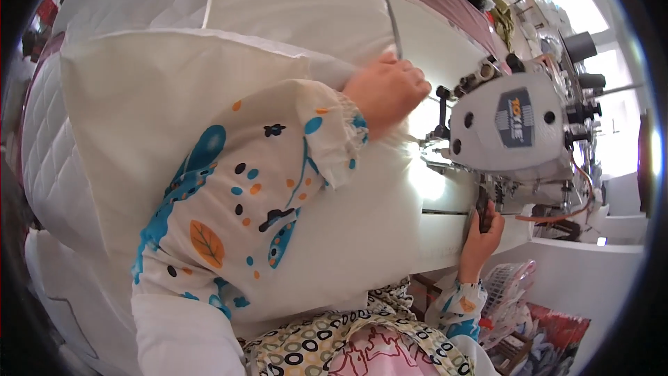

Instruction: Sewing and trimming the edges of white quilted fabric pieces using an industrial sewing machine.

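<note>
White padded fabric [362,237] covers most of the work surface, with a grey-edged panel [306,3] at the far side. My left hand [386,94] is curled closed on the fabric near that grey edge, just left of the lit needle area of a sewing machine [511,122]. What lies inside its fingers is mostly hidden. Lower right, beside the machine, my right hand [481,237] is closed around a dark elongated thing [483,209]. Whether that thing is a loose tool or part of the machine, I cannot tell.
Quilted white fabric [52,143] hangs over the left side. The white machine table [445,237] ends near my right forearm. Below it stands a pink basket [508,292] beside piled cloth. An orange-brown tube [557,218] curves under the machine head.
</note>
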Motion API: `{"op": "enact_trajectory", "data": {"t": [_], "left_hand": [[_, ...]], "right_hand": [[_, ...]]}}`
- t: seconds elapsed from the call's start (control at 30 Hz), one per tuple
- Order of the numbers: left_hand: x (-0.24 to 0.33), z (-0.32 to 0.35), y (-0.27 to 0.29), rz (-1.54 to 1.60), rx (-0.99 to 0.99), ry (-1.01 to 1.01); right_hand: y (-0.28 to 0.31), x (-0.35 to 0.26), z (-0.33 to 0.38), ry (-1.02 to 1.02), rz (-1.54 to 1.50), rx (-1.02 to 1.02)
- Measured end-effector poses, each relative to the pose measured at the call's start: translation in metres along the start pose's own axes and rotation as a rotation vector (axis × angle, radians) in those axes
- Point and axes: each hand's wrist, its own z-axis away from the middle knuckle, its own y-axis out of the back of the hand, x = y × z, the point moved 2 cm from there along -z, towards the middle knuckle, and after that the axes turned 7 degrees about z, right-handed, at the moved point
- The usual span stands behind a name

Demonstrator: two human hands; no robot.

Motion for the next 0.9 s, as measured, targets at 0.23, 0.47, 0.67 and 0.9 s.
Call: {"op": "enact_trajectory", "data": {"t": [0.23,0.47,0.67,0.9], "left_hand": [[-0.001,-0.008,0.007,-0.006,-0.088,0.075],[0.001,-0.006,0.025,-0.190,-0.110,0.004],[-0.013,0.002,0.019,-0.589,-0.290,0.162],[-0.068,0.025,0.040,-0.820,-0.290,0.246]], "right_hand": [[-0.003,0.000,-0.005,0.060,0.005,0.050],[-0.009,-0.022,-0.007,0.070,0.074,0.076],[-0.012,-0.006,-0.003,0.078,0.028,0.126],[-0.009,0.012,0.005,0.120,-0.093,0.170]]}}
